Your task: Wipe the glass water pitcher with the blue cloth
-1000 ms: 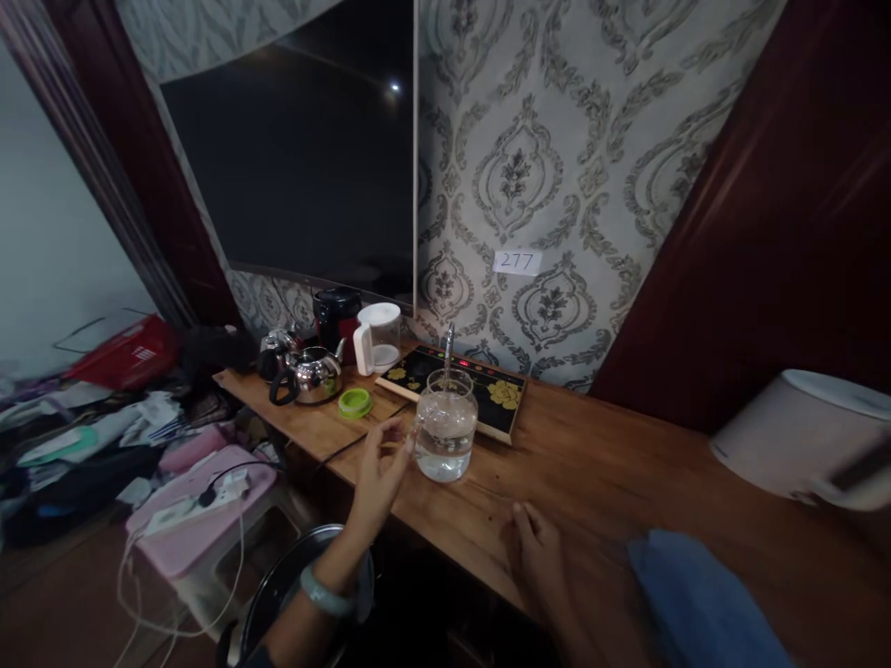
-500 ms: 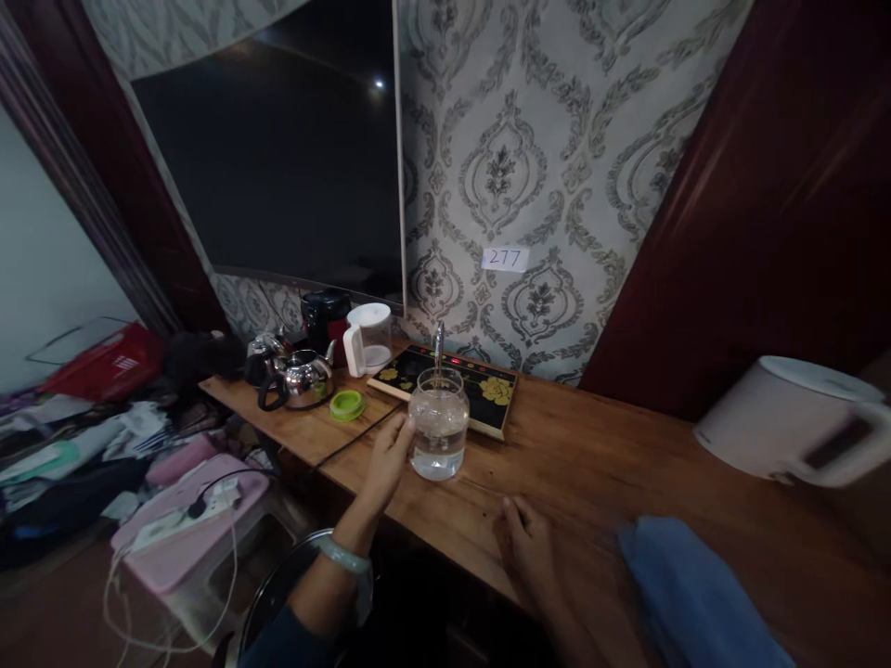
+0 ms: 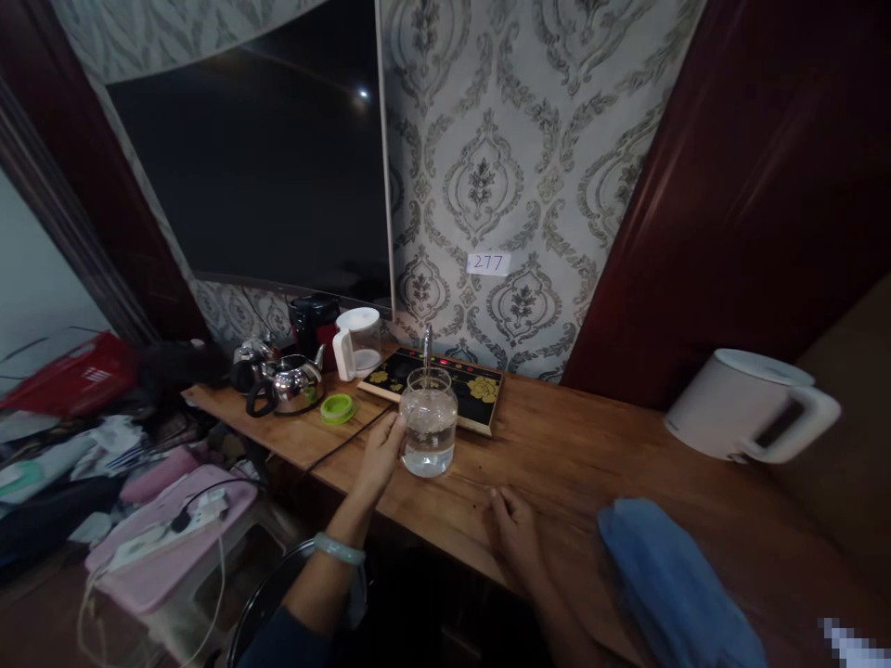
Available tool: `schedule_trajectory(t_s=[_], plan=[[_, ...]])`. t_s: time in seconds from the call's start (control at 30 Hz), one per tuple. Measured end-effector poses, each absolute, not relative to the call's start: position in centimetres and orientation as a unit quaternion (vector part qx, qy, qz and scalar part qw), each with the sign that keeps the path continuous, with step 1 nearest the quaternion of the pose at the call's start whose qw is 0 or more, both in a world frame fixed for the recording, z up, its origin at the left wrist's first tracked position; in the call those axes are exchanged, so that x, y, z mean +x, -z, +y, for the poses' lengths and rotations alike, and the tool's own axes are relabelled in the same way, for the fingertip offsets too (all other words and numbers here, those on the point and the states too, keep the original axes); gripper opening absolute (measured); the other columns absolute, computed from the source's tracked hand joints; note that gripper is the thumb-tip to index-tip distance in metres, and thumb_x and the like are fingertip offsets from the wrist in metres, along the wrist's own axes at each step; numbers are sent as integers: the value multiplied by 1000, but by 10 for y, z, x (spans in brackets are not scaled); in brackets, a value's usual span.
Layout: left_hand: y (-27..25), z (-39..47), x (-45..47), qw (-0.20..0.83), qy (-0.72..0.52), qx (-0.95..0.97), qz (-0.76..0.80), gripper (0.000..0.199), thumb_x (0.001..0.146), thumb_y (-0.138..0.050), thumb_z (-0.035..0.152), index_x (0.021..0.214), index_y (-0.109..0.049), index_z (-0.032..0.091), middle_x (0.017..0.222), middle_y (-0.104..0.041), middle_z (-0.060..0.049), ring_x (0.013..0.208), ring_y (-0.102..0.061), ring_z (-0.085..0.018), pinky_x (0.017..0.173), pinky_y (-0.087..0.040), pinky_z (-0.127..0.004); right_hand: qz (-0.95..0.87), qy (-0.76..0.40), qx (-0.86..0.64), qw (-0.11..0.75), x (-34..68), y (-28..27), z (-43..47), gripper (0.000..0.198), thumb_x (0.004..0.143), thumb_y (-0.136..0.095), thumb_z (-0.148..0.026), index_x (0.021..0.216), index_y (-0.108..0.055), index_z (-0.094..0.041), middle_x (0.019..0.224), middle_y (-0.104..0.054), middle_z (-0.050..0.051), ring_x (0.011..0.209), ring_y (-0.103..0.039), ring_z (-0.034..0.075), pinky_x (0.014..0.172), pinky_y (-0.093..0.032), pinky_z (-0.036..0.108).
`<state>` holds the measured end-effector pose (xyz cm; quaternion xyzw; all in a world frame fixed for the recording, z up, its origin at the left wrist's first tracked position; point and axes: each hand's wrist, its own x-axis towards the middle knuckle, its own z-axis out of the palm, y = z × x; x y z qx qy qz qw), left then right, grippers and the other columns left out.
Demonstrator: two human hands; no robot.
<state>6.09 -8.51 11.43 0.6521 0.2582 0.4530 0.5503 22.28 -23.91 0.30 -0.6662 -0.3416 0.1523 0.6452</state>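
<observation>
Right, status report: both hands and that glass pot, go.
Left hand against the glass pot, grip unclear. Right hand flat on the wooden counter, empty. Pot upright, part full of water. Blue cloth by the right hand, not touching.

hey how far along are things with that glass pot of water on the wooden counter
Done, by the look of it: the glass pot holds water and stands on the wooden counter in front of the black tray. In hand: the left hand touches the pot's side; the right hand rests flat on the counter. Left: the pot is not lifted.
</observation>
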Motion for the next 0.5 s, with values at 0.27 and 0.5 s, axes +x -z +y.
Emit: schedule_trajectory(t_s=[0.27, 0.5], plan=[[-110, -82, 61, 538, -451, 659, 270, 58, 78, -59, 75, 64, -43, 21, 52, -37, 8, 48, -33, -8, 47, -27, -22, -353, -168, -663, 638, 224, 2, -239, 51, 82, -51, -67, 59, -51, -21, 60, -47, -1, 61, -48, 17, 59, -39, 28], [-108, -81, 59, 534, -443, 666, 274, 58, 79, -56, 76, 66, -45, 21, 55, -36, 8, 50, -32, -9, 48, -27, -23, -348, -183, -660, 640, 224, 11, -238, 54, 82, -51, -70, 59, -50, -22, 58, -47, -2, 60, -46, 15, 56, -37, 26]])
